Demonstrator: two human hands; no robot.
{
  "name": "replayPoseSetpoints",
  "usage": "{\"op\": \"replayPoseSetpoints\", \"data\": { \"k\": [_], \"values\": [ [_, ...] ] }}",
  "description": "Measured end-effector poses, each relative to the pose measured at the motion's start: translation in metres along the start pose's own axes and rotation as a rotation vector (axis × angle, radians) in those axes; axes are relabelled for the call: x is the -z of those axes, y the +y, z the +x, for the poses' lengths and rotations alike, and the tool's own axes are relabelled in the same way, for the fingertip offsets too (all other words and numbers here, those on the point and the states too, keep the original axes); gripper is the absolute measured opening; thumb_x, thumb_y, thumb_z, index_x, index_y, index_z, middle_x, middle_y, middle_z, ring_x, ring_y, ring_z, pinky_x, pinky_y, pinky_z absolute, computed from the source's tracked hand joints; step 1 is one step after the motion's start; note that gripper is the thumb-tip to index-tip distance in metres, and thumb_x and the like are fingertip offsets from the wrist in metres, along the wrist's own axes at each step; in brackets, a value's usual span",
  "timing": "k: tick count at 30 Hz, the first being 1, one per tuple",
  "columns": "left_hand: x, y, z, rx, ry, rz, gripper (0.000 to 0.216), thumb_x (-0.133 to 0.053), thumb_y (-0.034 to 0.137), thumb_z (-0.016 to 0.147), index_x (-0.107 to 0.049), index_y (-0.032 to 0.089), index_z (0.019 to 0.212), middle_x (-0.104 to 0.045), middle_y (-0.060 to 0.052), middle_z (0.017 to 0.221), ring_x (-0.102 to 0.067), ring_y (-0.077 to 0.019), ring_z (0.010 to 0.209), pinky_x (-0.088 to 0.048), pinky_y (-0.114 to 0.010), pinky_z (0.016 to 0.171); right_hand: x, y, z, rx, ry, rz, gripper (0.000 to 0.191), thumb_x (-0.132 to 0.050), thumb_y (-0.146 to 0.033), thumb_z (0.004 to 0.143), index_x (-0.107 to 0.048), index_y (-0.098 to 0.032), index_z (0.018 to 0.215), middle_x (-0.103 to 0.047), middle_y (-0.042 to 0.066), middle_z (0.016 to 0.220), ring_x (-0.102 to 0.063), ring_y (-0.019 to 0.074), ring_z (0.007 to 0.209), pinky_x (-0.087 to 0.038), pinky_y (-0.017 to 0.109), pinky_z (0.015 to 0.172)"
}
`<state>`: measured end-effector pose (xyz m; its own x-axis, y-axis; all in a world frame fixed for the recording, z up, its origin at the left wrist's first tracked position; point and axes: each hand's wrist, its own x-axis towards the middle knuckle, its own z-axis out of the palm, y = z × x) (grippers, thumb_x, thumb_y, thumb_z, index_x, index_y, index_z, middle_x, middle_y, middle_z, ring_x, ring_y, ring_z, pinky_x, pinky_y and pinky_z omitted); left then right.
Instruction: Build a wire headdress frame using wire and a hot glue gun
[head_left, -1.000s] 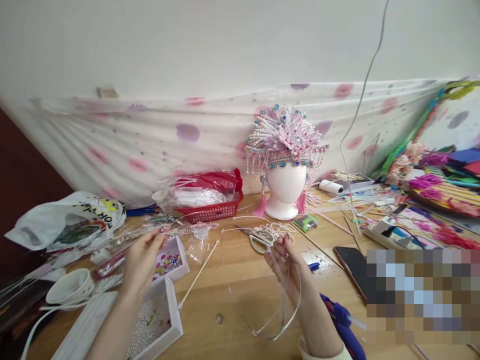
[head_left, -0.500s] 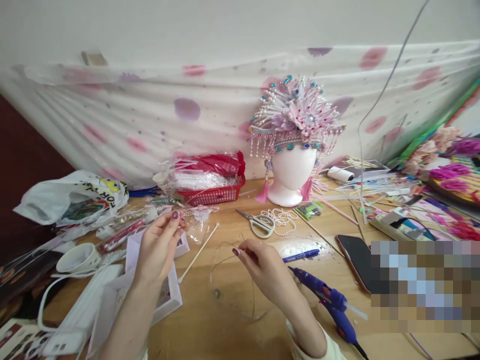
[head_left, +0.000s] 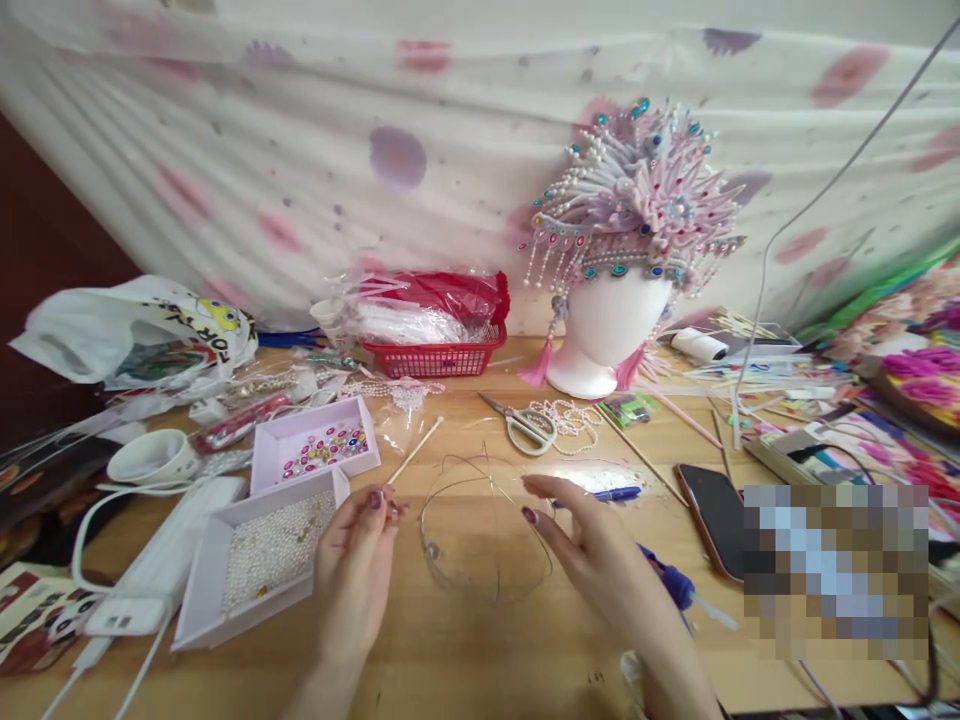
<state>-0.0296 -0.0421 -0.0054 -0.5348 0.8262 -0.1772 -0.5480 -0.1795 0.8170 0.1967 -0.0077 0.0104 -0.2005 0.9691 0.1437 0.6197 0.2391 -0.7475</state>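
My left hand (head_left: 355, 560) has its thumb and fingertips pinched together over the near end of a thin pale stick (head_left: 416, 448). What they hold, if anything, is too small to make out. My right hand (head_left: 592, 540) is held with thumb and fingers apart, nothing between them. Between the hands lies a loose ring of thin wire (head_left: 424, 515), its right side close to my right fingertips. Beside my left hand stands a pale box of small pearl beads (head_left: 196, 580); behind it, another box (head_left: 264, 450) holds coloured gems. A blue glue gun (head_left: 675, 585) is partly hidden by my right forearm.
A white mannequin head (head_left: 615, 325) wears a pink beaded headdress (head_left: 637, 200). Scissors (head_left: 529, 430), a bead string (head_left: 577, 415) and a blue pen (head_left: 619, 494) lie mid-table. A phone (head_left: 712, 520) is right, a red basket (head_left: 435, 360) behind, a power strip (head_left: 169, 545) left.
My left hand has moved down and right, uncovering the gem box. My right hand has shifted slightly right and its fingers have spread away from the wire. The view has tilted down.
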Motion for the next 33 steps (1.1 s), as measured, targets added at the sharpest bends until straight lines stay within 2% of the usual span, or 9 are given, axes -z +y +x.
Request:
{"op": "replayPoseSetpoints", "data": {
  "k": [4,9,13,17,20,22,24,29,33],
  "values": [
    [0.006,-0.001,-0.005,-0.004,0.012,-0.006,0.039,-0.097,0.043,0.05,-0.074,0.017,0.068,-0.064,0.002,0.068,-0.058,-0.0091,0.066,-0.056,-0.021,0.069,-0.014,-0.001,0.001,-0.039,0.076,0.019,0.03,-0.047,-0.036,0.094,-0.073,-0.023,0.095,-0.08,0.007,0.096,-0.074,0.0268,0.091,-0.054,0.04,0.082],
    [0.01,0.012,-0.006,-0.079,0.027,-0.006,0.037,-0.096,0.043,0.053,-0.073,0.019,0.071,-0.064,0.004,0.068,-0.058,-0.0087,0.067,-0.056,-0.021,0.075,-0.012,-0.017,0.008,-0.011,0.164,0.062,0.026,-0.053,-0.035,0.091,-0.077,-0.024,0.093,-0.081,0.005,0.09,-0.076,0.0253,0.084,-0.055,0.035,0.074],
    [0.015,0.015,-0.004,-0.122,0.014,0.014,0.035,-0.095,0.044,0.057,-0.073,0.021,0.072,-0.066,0.004,0.07,-0.061,-0.0094,0.072,-0.054,-0.02,0.078,-0.021,-0.025,0.007,-0.031,0.135,0.141,0.026,-0.054,-0.036,0.091,-0.077,-0.023,0.094,-0.081,0.006,0.088,-0.076,0.0238,0.081,-0.058,0.031,0.067],
    [0.019,0.003,0.004,-0.071,-0.017,0.052,0.034,-0.095,0.043,0.059,-0.075,0.02,0.074,-0.07,0.001,0.074,-0.064,-0.0116,0.076,-0.053,-0.023,0.082,-0.032,-0.019,-0.006,-0.099,0.029,0.184,0.029,-0.055,-0.043,0.094,-0.075,-0.023,0.091,-0.08,0.006,0.086,-0.076,0.0226,0.078,-0.058,0.027,0.062],
    [0.017,-0.004,0.013,-0.021,-0.049,0.061,0.036,-0.095,0.044,0.057,-0.075,0.019,0.073,-0.068,0.002,0.073,-0.062,-0.0117,0.074,-0.054,-0.026,0.082,-0.028,-0.01,-0.013,-0.155,0.167,0.195,0.031,-0.057,-0.048,0.094,-0.071,-0.021,0.1,-0.076,0.007,0.083,-0.074,0.0212,0.073,-0.056,0.025,0.055],
    [0.015,-0.005,0.018,-0.007,-0.061,0.06,0.037,-0.095,0.045,0.055,-0.074,0.02,0.072,-0.067,0.002,0.071,-0.061,-0.0105,0.071,-0.054,-0.025,0.079,-0.024,-0.005,-0.011,-0.144,0.298,0.166,0.034,-0.059,-0.047,0.093,-0.065,-0.021,0.114,-0.07,0.005,0.081,-0.071,0.0195,0.07,-0.055,0.025,0.054],
    [0.013,-0.005,0.023,0.003,-0.067,0.069,0.037,-0.096,0.044,0.053,-0.075,0.02,0.073,-0.067,0.002,0.071,-0.06,-0.0097,0.07,-0.053,-0.022,0.075,-0.021,-0.002,-0.006,-0.103,0.341,0.136,0.038,-0.058,-0.043,0.093,-0.059,-0.021,0.125,-0.065,0.003,0.082,-0.068,0.0184,0.071,-0.056,0.026,0.057],
    [0.01,-0.013,0.031,0.019,-0.057,0.114,0.039,-0.096,0.046,0.053,-0.076,0.019,0.074,-0.068,0.002,0.07,-0.061,-0.0098,0.072,-0.051,-0.02,0.076,-0.027,0.004,0.01,-0.047,0.154,0.048,0.026,-0.046,-0.034,0.099,-0.068,-0.021,0.102,-0.067,0.008,0.094,-0.068,0.0218,0.083,-0.057,0.034,0.071],
    [0.01,-0.024,0.033,0.032,-0.039,0.161,0.039,-0.094,0.048,0.057,-0.076,0.019,0.076,-0.069,0.002,0.073,-0.062,-0.0103,0.074,-0.05,-0.021,0.079,-0.033,0.013,0.01,0.01,0.094,0.072,0.031,-0.037,-0.026,0.101,-0.062,-0.019,0.118,-0.07,0.01,0.101,-0.069,0.0228,0.093,-0.058,0.037,0.081]
  ]
}}
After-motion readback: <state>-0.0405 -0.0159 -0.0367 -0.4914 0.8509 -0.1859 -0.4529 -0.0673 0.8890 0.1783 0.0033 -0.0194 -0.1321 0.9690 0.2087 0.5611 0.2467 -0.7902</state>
